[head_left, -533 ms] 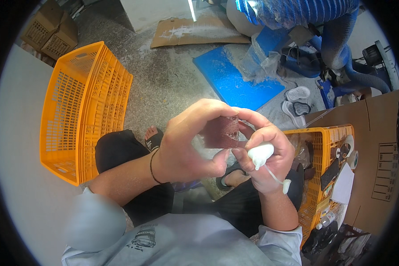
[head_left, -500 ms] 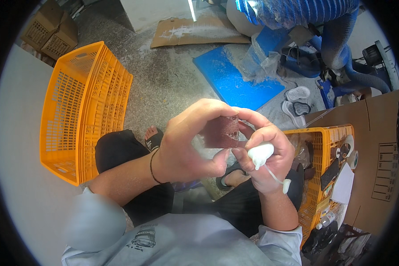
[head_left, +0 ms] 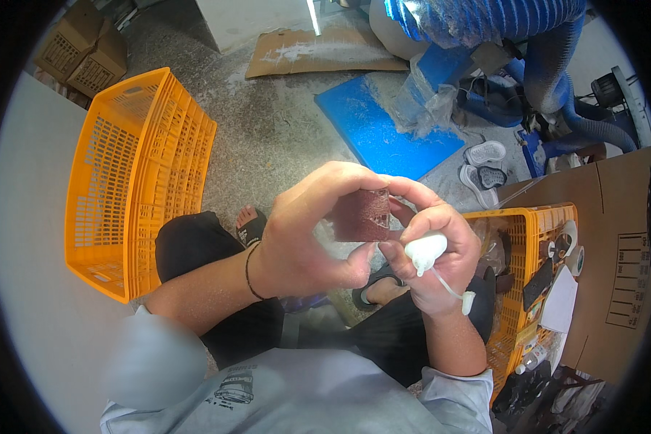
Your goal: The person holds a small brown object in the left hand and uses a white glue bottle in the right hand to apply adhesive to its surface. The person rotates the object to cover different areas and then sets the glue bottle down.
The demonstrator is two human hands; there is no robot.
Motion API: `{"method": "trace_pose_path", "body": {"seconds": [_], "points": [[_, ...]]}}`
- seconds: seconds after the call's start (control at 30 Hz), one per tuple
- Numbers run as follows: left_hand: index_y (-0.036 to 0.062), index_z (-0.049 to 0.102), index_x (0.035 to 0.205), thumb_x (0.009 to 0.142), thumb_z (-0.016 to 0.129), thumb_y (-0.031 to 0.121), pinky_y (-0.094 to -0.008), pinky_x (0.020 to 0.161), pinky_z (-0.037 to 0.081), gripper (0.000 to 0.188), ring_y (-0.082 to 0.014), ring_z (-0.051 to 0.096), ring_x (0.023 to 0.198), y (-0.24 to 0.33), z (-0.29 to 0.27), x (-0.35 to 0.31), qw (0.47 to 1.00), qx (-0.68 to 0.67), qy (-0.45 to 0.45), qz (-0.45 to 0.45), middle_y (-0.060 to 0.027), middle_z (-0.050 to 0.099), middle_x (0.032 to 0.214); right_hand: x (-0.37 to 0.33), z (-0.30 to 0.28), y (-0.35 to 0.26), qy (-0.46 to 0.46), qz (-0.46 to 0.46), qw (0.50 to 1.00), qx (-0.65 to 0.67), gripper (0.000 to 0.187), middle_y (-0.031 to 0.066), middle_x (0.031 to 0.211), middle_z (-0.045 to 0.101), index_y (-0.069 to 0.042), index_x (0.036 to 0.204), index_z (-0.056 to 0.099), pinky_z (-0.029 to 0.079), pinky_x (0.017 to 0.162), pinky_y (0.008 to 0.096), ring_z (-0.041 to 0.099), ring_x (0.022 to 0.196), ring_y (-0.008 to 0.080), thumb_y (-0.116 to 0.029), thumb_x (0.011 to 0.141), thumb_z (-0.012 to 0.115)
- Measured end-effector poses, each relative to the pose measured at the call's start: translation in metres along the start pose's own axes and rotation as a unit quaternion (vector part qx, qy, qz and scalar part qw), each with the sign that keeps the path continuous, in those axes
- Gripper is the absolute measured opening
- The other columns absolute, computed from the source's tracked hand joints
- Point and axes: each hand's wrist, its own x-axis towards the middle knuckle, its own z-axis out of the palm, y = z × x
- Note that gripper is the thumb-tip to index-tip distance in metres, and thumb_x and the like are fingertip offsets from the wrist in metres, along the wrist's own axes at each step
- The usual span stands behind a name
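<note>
My left hand (head_left: pixel 296 231) is curled around a reddish-brown piece of sandpaper (head_left: pixel 363 215), bent with its gritty face showing and a rough, pale, worn-looking patch near its right edge. Close against it on the right is my right hand (head_left: pixel 445 249), its index finger reaching to the top of the sandpaper. A small white squeeze bottle (head_left: pixel 425 250) is gripped in that hand, its narrow tip pointing down toward me. From the bottle a thin strap runs to a white cap (head_left: pixel 468 302), which dangles beside my wrist. Both hands are held above my lap.
Stacked yellow crates (head_left: pixel 145 181) stand at my left. Another yellow crate (head_left: pixel 517 217) on my right holds tape rolls and other odds and ends, beside a large cardboard sheet (head_left: pixel 615 217). Ahead lie a blue board (head_left: pixel 369 116), shoes (head_left: pixel 484 153) and blue ducting (head_left: pixel 550 72).
</note>
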Motion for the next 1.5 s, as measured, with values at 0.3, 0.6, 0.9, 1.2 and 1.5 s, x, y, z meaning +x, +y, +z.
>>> {"method": "trace_pose_path", "body": {"seconds": [0.3, 0.6, 0.9, 1.2, 1.5], "points": [[-0.0022, 0.056, 0.13, 0.065, 0.074, 0.0, -0.0327, 0.096, 0.051, 0.068, -0.0217, 0.063, 0.111, 0.0015, 0.0002, -0.0002, 1.0, 0.011, 0.002, 0.001, -0.016, 0.06, 0.125, 0.0003, 0.0007, -0.0001, 0.003, 0.001, 1.0, 0.006, 0.024, 0.0299, 0.133, 0.061, -0.006, 0.091, 0.059, 0.05, 0.108, 0.0465, 0.061, 0.126, 0.0308, -0.002, 0.084, 0.082], [-0.0024, 0.055, 0.13, 0.064, 0.073, -0.001, -0.0329, 0.095, 0.051, 0.068, -0.0216, 0.063, 0.11, 0.0006, 0.0014, -0.0003, 1.0, 0.009, 0.004, 0.004, -0.0162, 0.06, 0.124, -0.0005, -0.0001, -0.0006, 0.004, 0.007, 1.0, 0.005, 0.025, 0.0298, 0.133, 0.061, -0.006, 0.091, 0.059, 0.05, 0.108, 0.0463, 0.061, 0.126, 0.0304, -0.002, 0.083, 0.082], [-0.0023, 0.055, 0.131, 0.065, 0.075, 0.0, -0.0328, 0.095, 0.051, 0.068, -0.0212, 0.063, 0.109, 0.0006, 0.0008, -0.0002, 1.0, 0.011, 0.002, 0.009, -0.016, 0.06, 0.123, -0.0007, -0.0013, -0.0004, -0.004, 0.003, 1.0, 0.01, 0.026, 0.0308, 0.136, 0.059, -0.003, 0.092, 0.06, 0.048, 0.108, 0.0474, 0.06, 0.128, 0.0354, 0.001, 0.081, 0.083], [-0.0025, 0.055, 0.131, 0.066, 0.074, 0.0, -0.0329, 0.095, 0.051, 0.068, -0.021, 0.062, 0.11, 0.0008, 0.0007, -0.0005, 1.0, -0.004, -0.003, 0.002, -0.0159, 0.059, 0.125, -0.0021, -0.0012, -0.0007, 0.002, 0.009, 1.0, 0.022, 0.025, 0.0312, 0.138, 0.058, 0.0, 0.091, 0.062, 0.047, 0.109, 0.0484, 0.06, 0.129, 0.038, 0.002, 0.079, 0.084], [-0.0028, 0.054, 0.131, 0.067, 0.073, 0.0, -0.0322, 0.095, 0.051, 0.067, -0.0204, 0.062, 0.108, 0.0003, 0.0012, -0.0004, 1.0, -0.001, 0.001, 0.007, -0.0159, 0.059, 0.124, -0.0016, -0.001, -0.0014, 0.002, 0.01, 1.0, 0.019, 0.024, 0.0313, 0.138, 0.058, 0.0, 0.09, 0.062, 0.047, 0.109, 0.0484, 0.06, 0.129, 0.0379, 0.003, 0.079, 0.083]]}}
